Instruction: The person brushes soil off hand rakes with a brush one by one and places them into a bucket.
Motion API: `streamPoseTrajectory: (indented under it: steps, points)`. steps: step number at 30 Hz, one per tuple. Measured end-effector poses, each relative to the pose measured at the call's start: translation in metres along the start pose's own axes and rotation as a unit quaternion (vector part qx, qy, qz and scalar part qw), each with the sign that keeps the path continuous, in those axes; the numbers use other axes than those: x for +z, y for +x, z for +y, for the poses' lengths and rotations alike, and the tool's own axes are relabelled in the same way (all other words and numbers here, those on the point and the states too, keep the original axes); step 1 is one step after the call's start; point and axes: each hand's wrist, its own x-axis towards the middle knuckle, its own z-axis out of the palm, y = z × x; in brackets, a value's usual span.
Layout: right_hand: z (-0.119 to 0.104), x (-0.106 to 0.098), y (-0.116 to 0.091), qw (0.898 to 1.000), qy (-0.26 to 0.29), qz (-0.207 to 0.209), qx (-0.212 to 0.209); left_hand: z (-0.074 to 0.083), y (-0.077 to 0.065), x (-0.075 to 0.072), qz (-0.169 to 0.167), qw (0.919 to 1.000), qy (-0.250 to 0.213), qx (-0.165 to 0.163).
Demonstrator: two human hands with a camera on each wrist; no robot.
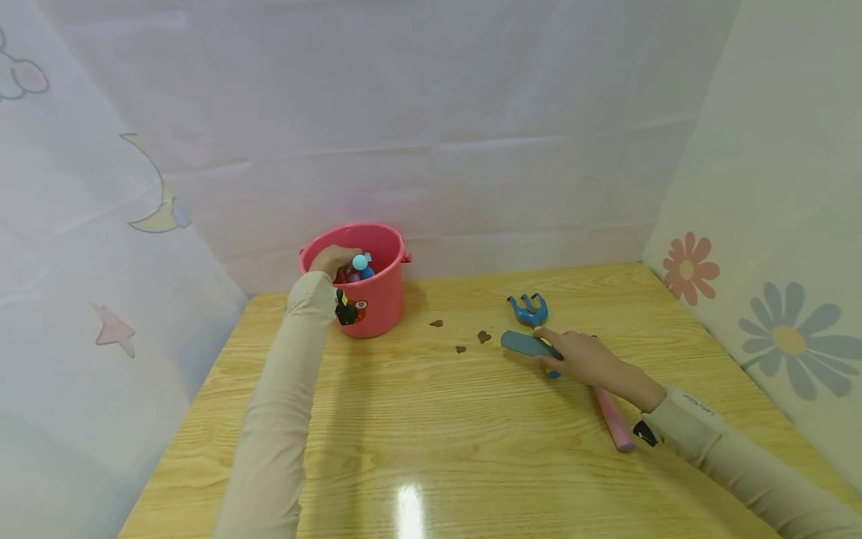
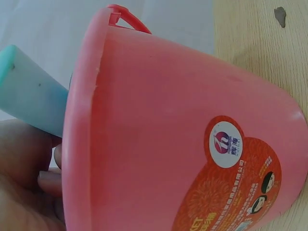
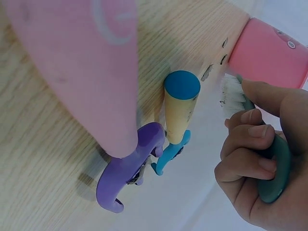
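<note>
The person has the left hand (image 1: 333, 260) down over the rim of the pink bucket (image 1: 377, 314), which stands upright at the back of the table (image 1: 417, 427), toward the left. The near wall of the bucket hides most of those fingers; I can see some of them bent beside a pale blue handle (image 2: 36, 94) with a teal end that pokes up at a slant past the rim, but I can't tell whether they have hold of it. A few more colourful bits show inside, too covered to make out. A red sticker (image 2: 240, 187) with little cartoon faces is stuck on the bucket's side.

Over on the right, the right hand (image 1: 584, 355) has its fingers wrapped snugly round the looped green handle of a scrub brush (image 1: 525, 344), thumb along the top. White bristles show under the brush's head; whether they touch the wood I can't say. Just to its left lie three small brown smudges (image 1: 484, 337), between brush and bucket.

A blue hand fork (image 1: 530, 314) with a cream handle lies partly behind the brush and the hand, tines pointing away from the person. Beside it, partly under the right arm, is a purple hand fork (image 3: 130, 168) with a pink handle. A pale printed sheet (image 1: 431, 112) hangs behind the table.
</note>
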Motion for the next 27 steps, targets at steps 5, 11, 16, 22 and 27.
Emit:
streamPoseTrajectory:
  steps: [5,11,16,22,27]
  points:
    - [-0.0009,-0.0003,-0.0008,1.000,0.002,-0.002,0.001,-0.0010,-0.0007,0.0010,0.001,0.9996,-0.028,-0.008]
    - [-0.0032,-0.0012,-0.0028,1.000,0.012,-0.005,-0.001,-0.0059,-0.0007,0.0009,0.003,0.9986,-0.052,0.006]
    - [-0.0037,-0.0008,-0.0033,1.000,0.015,-0.007,-0.005,-0.0092,-0.0020,0.0017,0.008,0.9955,-0.094,-0.011]
    - [-0.0046,-0.0011,-0.0042,1.000,0.010,0.000,-0.013,-0.0073,0.0012,0.0011,0.011,0.9921,-0.109,-0.060]
    - [-0.0054,-0.0008,-0.0062,1.000,0.014,0.006,-0.026,-0.0096,0.0029,0.0012,0.031,0.9879,-0.125,-0.087]
